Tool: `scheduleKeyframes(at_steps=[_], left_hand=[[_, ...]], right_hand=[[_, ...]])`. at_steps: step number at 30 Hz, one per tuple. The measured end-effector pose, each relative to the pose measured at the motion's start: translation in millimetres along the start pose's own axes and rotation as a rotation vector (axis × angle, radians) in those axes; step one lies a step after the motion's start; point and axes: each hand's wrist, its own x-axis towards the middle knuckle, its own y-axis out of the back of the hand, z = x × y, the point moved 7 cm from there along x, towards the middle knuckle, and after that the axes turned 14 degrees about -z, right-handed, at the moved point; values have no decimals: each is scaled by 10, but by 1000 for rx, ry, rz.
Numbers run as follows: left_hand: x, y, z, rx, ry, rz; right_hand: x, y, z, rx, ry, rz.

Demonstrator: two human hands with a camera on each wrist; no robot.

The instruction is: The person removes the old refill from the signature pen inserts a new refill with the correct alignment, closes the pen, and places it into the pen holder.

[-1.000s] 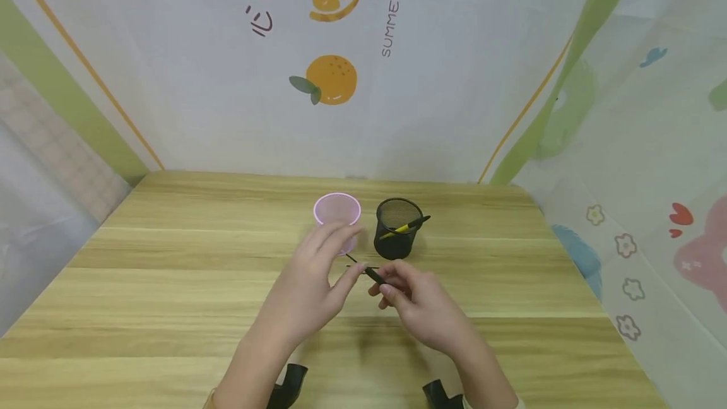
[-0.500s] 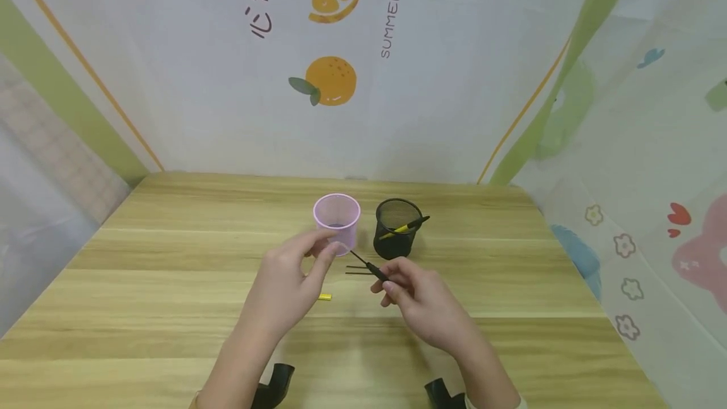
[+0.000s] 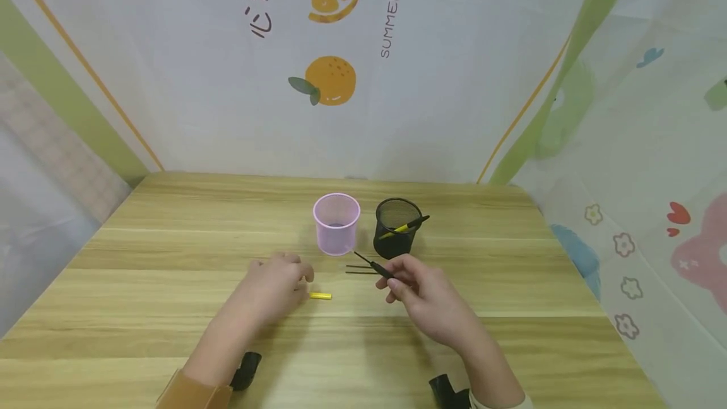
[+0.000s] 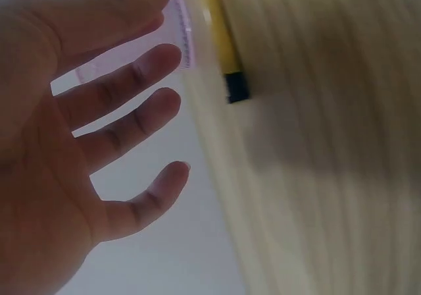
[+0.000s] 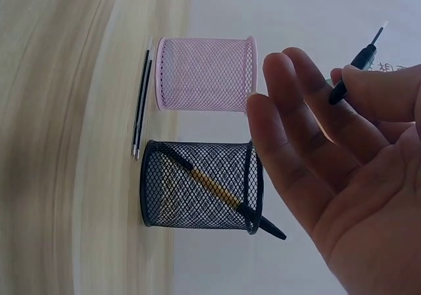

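Note:
In the head view my right hand pinches a black pen tip section between thumb and finger. A thin refill sticks out of it, pointing up and left. The right wrist view shows the same black section at my thumb, with my other fingers loosely bent. My left hand holds nothing and is just left of a yellow pen barrel lying on the table. Seen from the left wrist, my fingers are spread and the barrel, black at one end, lies beyond them.
A pink mesh pen holder and a black mesh pen holder stand side by side. A yellow and black pen leans in the black one. Two thin dark refills lie on the wooden table before them.
My left hand has let go of the refill end and moved left and down toward the yellow barrel, uncovering the pink holder. My right hand has barely moved, still pinching the black section.

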Motion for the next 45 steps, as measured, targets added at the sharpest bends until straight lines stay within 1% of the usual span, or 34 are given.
scheduleKeyframes(at_steps=[3,7,12,16,21,24,28,31,38,45], left_hand=[[35,-72,-29,14,13,-43],[68,-135,-51,35,30,-65],[78,-190,-72,31,34,-76],[83,-202,-90,16,28,-64],[60,-129,-73,-4,-11,-9],[9,-42,-42,-32,-42,56],[-86,99,7,-59,-82,159],[-152,181,41,-65,-98,209],[-272,279,87,-81,-92,246],[-349,359,135,-71,-121,297]], right_hand=[[1,3,-6,-3,7,-5],[3,14,-7,-15,15,-7],[0,44,14,-28,2,-6],[1,54,29,-23,-1,-14],[-1,65,52,-31,4,-16],[-9,83,69,-49,8,-11],[-11,104,72,-69,28,-6],[-9,112,73,-71,39,-7],[-19,127,91,-76,23,2],[-11,126,93,-78,18,16]])
